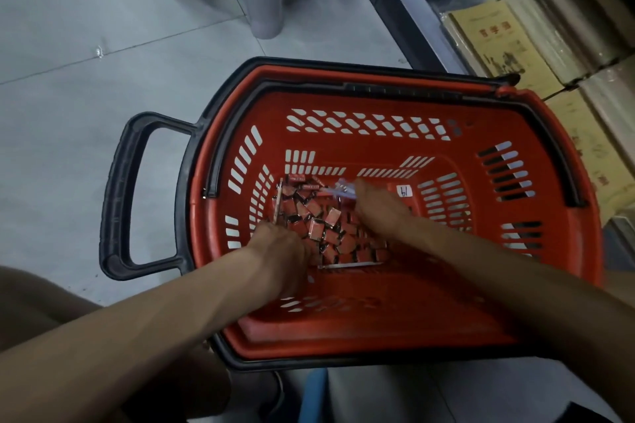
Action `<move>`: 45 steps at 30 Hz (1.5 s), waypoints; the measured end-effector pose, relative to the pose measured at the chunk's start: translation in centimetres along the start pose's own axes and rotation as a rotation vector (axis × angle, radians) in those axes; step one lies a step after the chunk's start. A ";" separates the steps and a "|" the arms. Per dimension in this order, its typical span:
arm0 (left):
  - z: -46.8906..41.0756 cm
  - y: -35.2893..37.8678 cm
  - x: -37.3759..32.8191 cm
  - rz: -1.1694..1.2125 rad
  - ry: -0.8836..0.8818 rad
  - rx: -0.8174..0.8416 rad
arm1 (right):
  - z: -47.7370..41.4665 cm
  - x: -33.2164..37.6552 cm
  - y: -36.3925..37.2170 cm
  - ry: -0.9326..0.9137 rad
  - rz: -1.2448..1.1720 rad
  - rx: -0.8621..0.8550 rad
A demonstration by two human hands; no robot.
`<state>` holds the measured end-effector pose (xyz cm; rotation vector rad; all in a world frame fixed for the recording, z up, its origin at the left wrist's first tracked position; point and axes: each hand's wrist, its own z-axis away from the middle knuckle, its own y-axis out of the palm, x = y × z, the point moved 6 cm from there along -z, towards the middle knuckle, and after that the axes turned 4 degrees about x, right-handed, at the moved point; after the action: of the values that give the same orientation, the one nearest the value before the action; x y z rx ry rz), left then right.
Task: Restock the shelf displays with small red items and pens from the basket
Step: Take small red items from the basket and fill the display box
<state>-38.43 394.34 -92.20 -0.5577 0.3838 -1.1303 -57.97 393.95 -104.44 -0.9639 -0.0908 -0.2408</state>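
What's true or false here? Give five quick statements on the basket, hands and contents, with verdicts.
1. Both the left hand and the right hand are inside the red basket. True.
2. The red basket is empty. False: small red packets are piled on its bottom.
3. The red basket stands on a table. False: it stands on the tiled floor.
4. The left hand grips a thin pen. True.
5. A white sticker sits inside the red basket. True.
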 end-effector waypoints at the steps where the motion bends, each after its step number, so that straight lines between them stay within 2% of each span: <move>1: 0.0 0.0 0.0 -0.003 0.002 0.004 | 0.4 -1.6 -0.4 0.084 -0.066 0.011; 7: -0.3 0.2 0.1 0.003 -0.011 -0.015 | 2.3 -10.3 1.4 0.571 -0.369 0.070; 12: -0.2 0.1 -0.1 0.014 -0.001 -0.002 | 3.0 -10.6 2.2 0.631 -0.252 0.016; 14: -0.1 -0.1 0.1 0.032 -0.004 -0.012 | 3.0 -9.3 1.7 0.598 -0.116 0.016; 17: 0.1 -0.1 0.0 0.020 0.001 -0.010 | 3.0 -7.5 0.5 0.543 0.226 0.031; 19: 0.1 -0.1 -0.1 0.004 0.002 -0.007 | 2.4 -5.5 0.3 0.317 0.365 -0.016; 21: 0.2 -0.3 -0.2 -0.003 -0.001 -0.002 | 2.0 -2.2 1.8 -0.005 0.279 0.063; 22: 0.2 -0.4 -0.1 0.000 0.000 0.003 | 2.3 -0.5 2.7 -0.105 0.193 0.149; 25: 0.4 -0.6 -0.2 0.021 0.009 0.052 | 2.8 2.9 5.9 -0.222 0.106 0.387; 30: 0.6 -0.8 0.0 0.034 0.002 0.047 | 2.7 4.7 5.6 -0.392 0.241 0.359; 34: 0.0 -0.4 0.6 -0.074 -0.050 -0.057 | 3.1 6.0 6.5 -0.508 0.382 0.259; 37: -0.7 -0.5 1.5 -0.154 -0.131 -0.090 | 2.7 6.4 7.4 -0.545 0.465 0.215; 39: -0.8 -1.1 1.9 -0.137 -0.171 -0.142 | 2.6 6.5 7.0 -0.515 0.436 0.204; 45: 0.1 -3.8 3.1 -0.071 -0.231 -0.421 | 2.1 4.7 6.9 -0.193 0.272 0.179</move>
<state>-39.97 390.27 -89.91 -1.0682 0.4055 -1.0424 -51.70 398.68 -107.88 -0.8085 -0.1540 0.1101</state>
